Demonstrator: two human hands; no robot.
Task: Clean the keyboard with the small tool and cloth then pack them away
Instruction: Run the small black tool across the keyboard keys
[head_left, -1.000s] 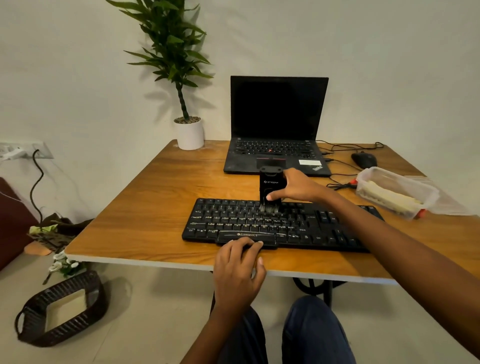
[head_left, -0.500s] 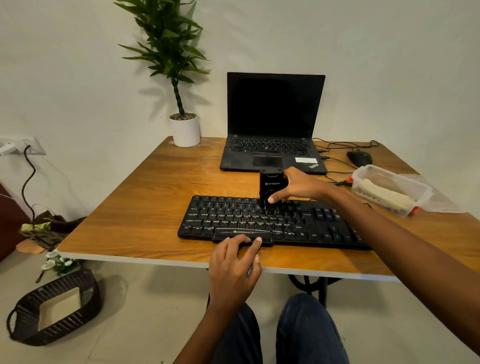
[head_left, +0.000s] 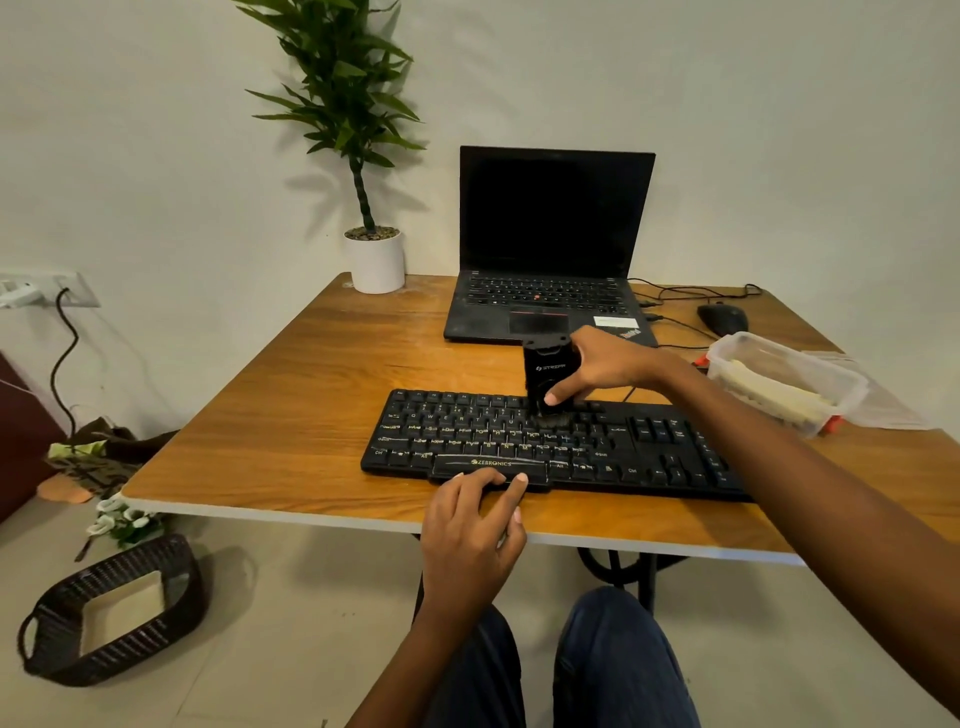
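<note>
A black keyboard lies across the near middle of the wooden table. My right hand grips a small black cleaning tool upright, its brush end down on the upper key rows near the middle. My left hand rests at the keyboard's front edge, fingertips on the wrist strip below the space bar. A clear plastic box with a pale cloth inside stands at the right, its lid lying beside it.
An open black laptop stands behind the keyboard, with a mouse and cables to its right. A potted plant is at the back left corner. A dark wicker basket sits on the floor at left.
The tool in my right hand has shifted slightly over the upper key rows. My left hand stays at the keyboard's front edge. The camera view moved a little.
</note>
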